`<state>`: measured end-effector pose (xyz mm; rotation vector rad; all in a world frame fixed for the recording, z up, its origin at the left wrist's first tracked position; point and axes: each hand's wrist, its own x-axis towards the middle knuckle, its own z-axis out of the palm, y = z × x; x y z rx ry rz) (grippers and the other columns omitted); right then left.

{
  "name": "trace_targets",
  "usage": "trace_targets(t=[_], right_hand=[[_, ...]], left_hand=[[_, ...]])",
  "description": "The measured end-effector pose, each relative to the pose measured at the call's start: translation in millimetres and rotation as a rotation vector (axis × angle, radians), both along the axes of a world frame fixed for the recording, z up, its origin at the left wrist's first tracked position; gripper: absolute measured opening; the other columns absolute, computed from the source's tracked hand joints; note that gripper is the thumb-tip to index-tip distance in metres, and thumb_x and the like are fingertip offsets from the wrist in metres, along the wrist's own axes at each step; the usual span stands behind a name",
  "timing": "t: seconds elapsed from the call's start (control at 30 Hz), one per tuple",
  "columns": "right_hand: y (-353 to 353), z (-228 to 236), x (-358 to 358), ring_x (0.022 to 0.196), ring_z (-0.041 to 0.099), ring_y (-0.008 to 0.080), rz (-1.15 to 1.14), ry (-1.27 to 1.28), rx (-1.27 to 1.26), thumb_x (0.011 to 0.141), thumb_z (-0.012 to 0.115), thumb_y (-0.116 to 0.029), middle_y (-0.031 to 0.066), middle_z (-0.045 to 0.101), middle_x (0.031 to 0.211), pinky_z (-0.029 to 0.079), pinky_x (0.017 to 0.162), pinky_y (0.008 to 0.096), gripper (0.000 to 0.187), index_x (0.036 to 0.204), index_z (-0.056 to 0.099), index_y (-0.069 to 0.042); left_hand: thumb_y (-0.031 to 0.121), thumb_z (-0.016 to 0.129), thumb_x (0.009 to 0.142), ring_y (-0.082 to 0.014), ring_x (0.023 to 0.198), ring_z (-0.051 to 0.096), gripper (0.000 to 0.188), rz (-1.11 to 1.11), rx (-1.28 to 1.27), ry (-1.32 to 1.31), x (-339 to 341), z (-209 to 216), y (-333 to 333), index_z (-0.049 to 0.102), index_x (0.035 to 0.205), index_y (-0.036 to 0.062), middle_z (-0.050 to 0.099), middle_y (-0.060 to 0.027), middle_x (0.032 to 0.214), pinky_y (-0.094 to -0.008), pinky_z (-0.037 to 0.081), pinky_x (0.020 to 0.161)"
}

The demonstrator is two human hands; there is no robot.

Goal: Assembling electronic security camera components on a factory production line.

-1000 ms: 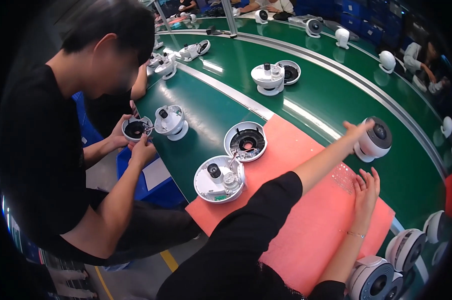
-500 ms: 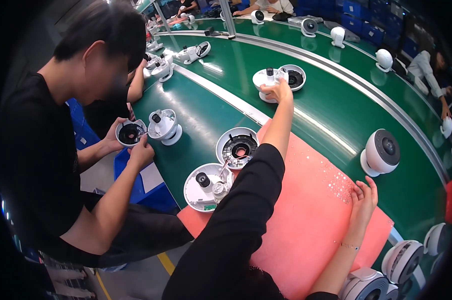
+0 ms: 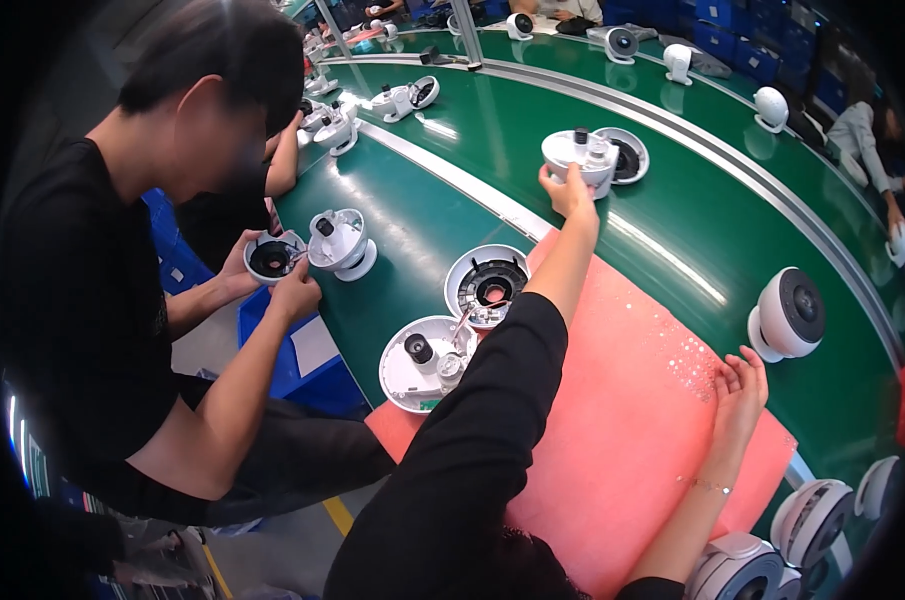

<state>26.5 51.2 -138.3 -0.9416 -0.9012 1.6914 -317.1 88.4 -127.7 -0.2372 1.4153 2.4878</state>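
My left hand [image 3: 568, 190] reaches far out over the green conveyor [image 3: 692, 230] and grips the near edge of a white camera base [image 3: 577, 152], which has small parts standing on it. A round cover with a dark inside [image 3: 627, 155] lies right behind that base. My right hand [image 3: 738, 388] rests on the pink foam mat [image 3: 622, 420], fingers loosely apart, holding nothing. A finished white dome camera [image 3: 787, 315] stands just beyond it. Under my left forearm lie an open round housing [image 3: 485, 285] and a white base plate with a black lens [image 3: 424, 362].
A person in black stands at the left, holding a dark-lined ring [image 3: 272, 258] beside another white unit [image 3: 340, 243]. More camera parts ride the belt farther back [image 3: 402, 98]. Finished cameras [image 3: 810, 520] crowd the lower right. Blue bins [image 3: 302, 360] sit below the table edge.
My left hand left the finished dome camera on the right, swung left and far across the belt, and now grips the white camera base. My right hand stayed on the mat.
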Motion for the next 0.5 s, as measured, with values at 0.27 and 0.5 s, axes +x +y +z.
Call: trace_targets(t=[0.27, 0.5], right_hand=[[-26.5, 16.2, 1.4, 0.078, 0.054, 0.0137, 0.032, -0.365, 0.422, 0.082, 0.051, -0.006, 0.0057, 0.055, 0.094, 0.044, 0.072, 0.0275, 0.031, 0.112, 0.049, -0.006], [-112.5, 97.3, 0.2, 0.119, 0.024, 0.037, -0.397, -1.192, 1.022, 0.068, 0.062, 0.001, 0.0173, 0.017, 0.135, 0.03, 0.095, 0.0441, 0.074, 0.133, 0.034, -0.022]], left_hand=[[0.036, 0.063, 0.075, -0.028, 0.081, 0.061, 0.052, -0.387, -0.143, 0.177, 71.3, 47.0, -33.5, 0.048, 0.119, 0.0118, 0.055, -0.0181, 0.106, -0.0355, 0.055, 0.053], [0.041, 0.049, 0.079, -0.0301, 0.059, 0.062, 0.05, -0.94, -0.208, 0.324, 100.5, 89.3, -74.5, 0.051, 0.102, -0.003, 0.058, -0.0229, 0.088, -0.0343, 0.053, 0.044]])
